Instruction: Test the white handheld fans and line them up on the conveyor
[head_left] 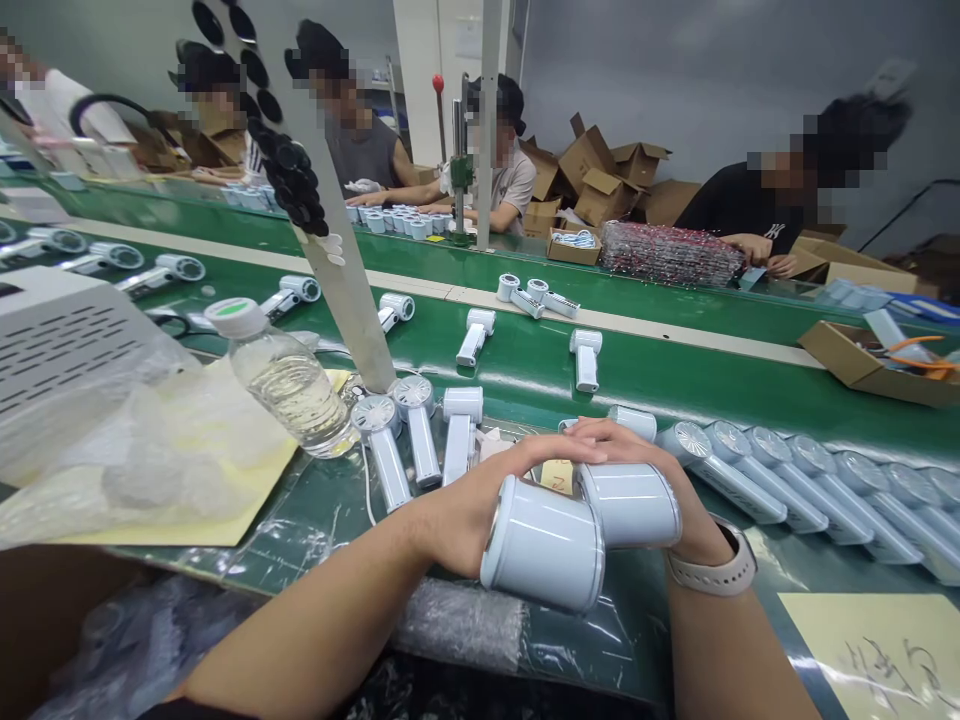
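My left hand [469,505] is closed around a light blue handheld fan [544,545], whose cylindrical head points towards me. A second fan [634,505] of the same kind sits against it, with my right hand [667,460] wrapped behind and over its head. The fingertips of both hands come together above the two heads. Both handles are hidden from view. Beyond my left hand, several similar fans [386,465] lie on the green bench, some showing round finned grilles. To the right of my right wrist, a row of fans [735,480] leans one against another.
A clear water bottle [289,385] stands left, by a slanted grey post [345,280]. Beyond, a green conveyor [697,385] carries spaced fans. A handwritten yellow sheet [885,655] lies front right. An open cardboard box [877,365] sits far right. Several co-workers sit across the line.
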